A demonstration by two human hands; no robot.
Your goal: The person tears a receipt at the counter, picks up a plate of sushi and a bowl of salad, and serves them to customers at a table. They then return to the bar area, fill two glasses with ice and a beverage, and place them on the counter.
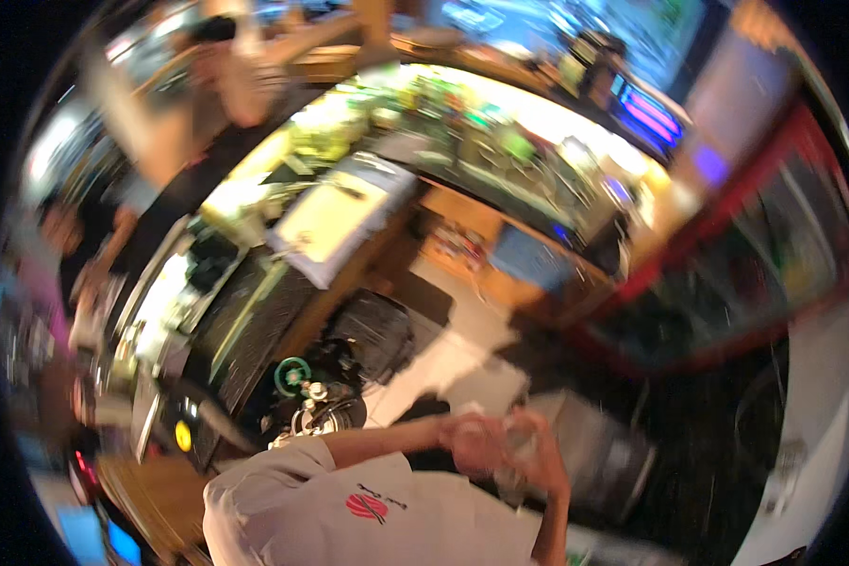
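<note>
My left hand [471,441] and my right hand [540,444] are close together in front of my light shirt [431,513]. Something pale and translucent [520,437] shows between them, but motion blur hides what it is and how the fingers close around it. Below and beyond the hands stands a grey box-like container [573,431] on the floor. To the left of my forearm is a metal fitting with a green handwheel [293,377].
A pale cutting board [336,212] lies on the counter at upper left. The lit counter [460,159] curves around ahead. A red-framed glass cabinet [722,276] stands at right. A dark bin [371,332] is on the tiled floor [424,371]. Blurred people appear beyond the counter at left.
</note>
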